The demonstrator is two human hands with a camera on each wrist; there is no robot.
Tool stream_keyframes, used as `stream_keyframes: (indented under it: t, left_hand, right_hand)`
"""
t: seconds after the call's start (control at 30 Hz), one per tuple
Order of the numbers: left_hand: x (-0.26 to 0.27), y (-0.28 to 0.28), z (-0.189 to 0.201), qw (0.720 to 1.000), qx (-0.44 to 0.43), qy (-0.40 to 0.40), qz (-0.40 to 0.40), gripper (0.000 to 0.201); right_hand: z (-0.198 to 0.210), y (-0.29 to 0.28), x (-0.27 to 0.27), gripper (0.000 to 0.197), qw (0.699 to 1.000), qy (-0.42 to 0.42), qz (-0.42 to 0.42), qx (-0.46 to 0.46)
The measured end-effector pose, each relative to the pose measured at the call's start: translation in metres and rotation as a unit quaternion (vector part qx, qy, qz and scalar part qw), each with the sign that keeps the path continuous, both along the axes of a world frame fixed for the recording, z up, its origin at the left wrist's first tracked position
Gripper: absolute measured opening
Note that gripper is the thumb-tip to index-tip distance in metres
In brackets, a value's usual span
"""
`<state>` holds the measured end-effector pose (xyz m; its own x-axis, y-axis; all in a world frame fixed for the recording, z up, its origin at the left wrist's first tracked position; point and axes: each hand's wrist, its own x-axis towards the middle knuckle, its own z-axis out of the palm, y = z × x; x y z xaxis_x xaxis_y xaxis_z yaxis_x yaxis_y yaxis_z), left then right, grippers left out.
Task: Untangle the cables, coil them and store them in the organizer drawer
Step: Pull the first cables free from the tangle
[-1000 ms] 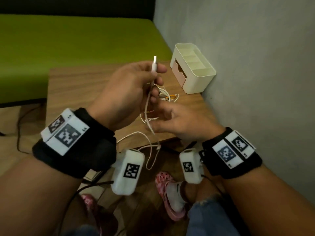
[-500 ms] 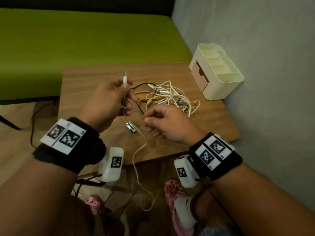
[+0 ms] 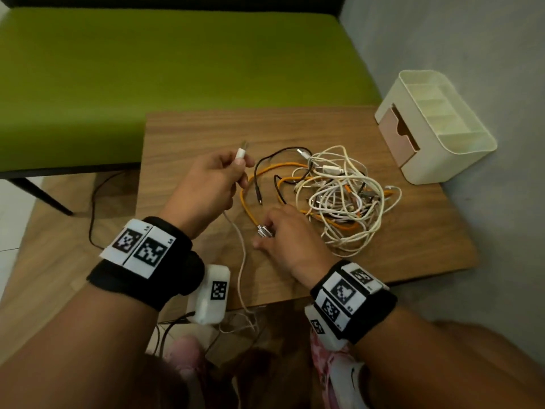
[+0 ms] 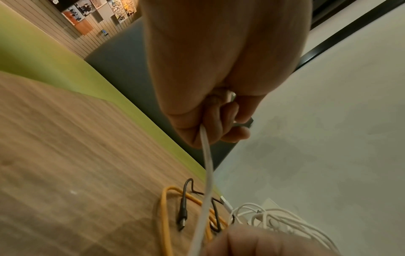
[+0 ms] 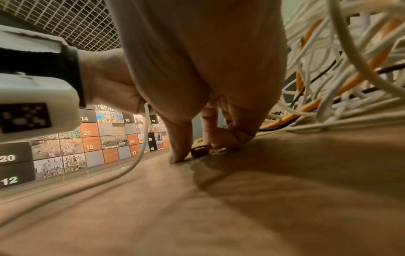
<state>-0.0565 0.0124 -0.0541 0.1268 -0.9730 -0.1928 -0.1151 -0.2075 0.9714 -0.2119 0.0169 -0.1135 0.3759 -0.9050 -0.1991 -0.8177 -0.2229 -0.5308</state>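
Observation:
A tangle of white, orange and black cables point(image 3: 339, 196) lies on the wooden table point(image 3: 206, 131). My left hand point(image 3: 240, 169) is raised over the table's left part and grips a white cable point(image 4: 206, 155) just below its USB plug point(image 3: 241, 153). That cable trails down past the table's front edge. My right hand point(image 3: 267, 231) is down on the table beside the tangle, with thumb point(image 5: 179, 154) and curled fingers pinching the metal plug point(image 5: 199, 150) of the orange cable point(image 3: 250, 208). The cream organizer point(image 3: 460, 143) stands at the back right, its pink drawer point(image 3: 398, 140) slightly out.
A grey wall runs along the table's right side behind the organizer. A green bench point(image 3: 177, 69) lies beyond the table's far edge. A black cable end point(image 4: 183, 213) lies between my hands. Feet in pink sandals point(image 3: 333, 373) are below the front edge.
Both hands came down from chest height. My right hand let go of the white cable and dropped onto the table at the orange cable's plug. The left hand kept the white plug.

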Motion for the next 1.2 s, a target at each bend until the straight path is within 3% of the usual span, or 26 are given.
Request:
stream_keyframes:
  t: [0.1, 0.17, 0.37, 0.43, 0.53, 0.8, 0.93, 1.03, 1.13, 1.2]
  left_hand:
    - [-0.003, -0.001, 0.001, 1.0, -0.02, -0.007, -0.018, 0.022]
    - [-0.006, -0.001, 0.001, 0.998, -0.034, -0.031, -0.035, 0.02]
    - [-0.018, -0.003, 0.004, 0.994, -0.073, -0.042, -0.073, 0.017]
    - [-0.024, -0.004, 0.005, 0.993, -0.071, -0.027, -0.093, 0.018]
    - [-0.035, -0.004, 0.006, 0.99, -0.062, -0.004, -0.124, 0.018]
    - [-0.045, -0.011, -0.001, 0.987, -0.102, -0.034, -0.116, 0.02]
    - [-0.055, -0.01, -0.005, 0.981, -0.141, -0.072, -0.111, 0.021]
    - [-0.063, -0.009, 0.001, 0.987, -0.147, -0.009, -0.071, 0.024]
    - [-0.066, -0.009, 0.012, 0.984, -0.121, 0.127, -0.021, 0.028]
    - [-0.064, -0.011, 0.014, 0.976, -0.137, 0.169, -0.006, 0.031]
  right_hand:
    - [0.003, 0.001, -0.005, 0.02, 0.999, 0.028, 0.035, -0.018]
    - [0.016, 0.004, -0.009, 0.016, 0.999, -0.001, 0.03, -0.034]
    - [0.067, -0.008, -0.03, 0.004, 0.971, -0.223, -0.031, -0.078]
    - [0.072, -0.016, -0.037, 0.011, 0.951, -0.282, -0.059, -0.113]
    - [0.069, -0.023, -0.043, 0.024, 0.922, -0.364, -0.107, -0.077]
    - [0.075, -0.033, -0.056, 0.015, 0.914, -0.388, -0.107, -0.049]
    - [0.077, -0.031, -0.055, 0.019, 0.886, -0.442, -0.124, -0.066]
    - [0.079, -0.031, -0.054, 0.026, 0.855, -0.498, -0.142, -0.038]
    - [0.074, -0.032, -0.051, 0.037, 0.811, -0.559, -0.123, 0.124]
    - [0.069, -0.031, -0.048, 0.034, 0.812, -0.543, -0.075, 0.198]
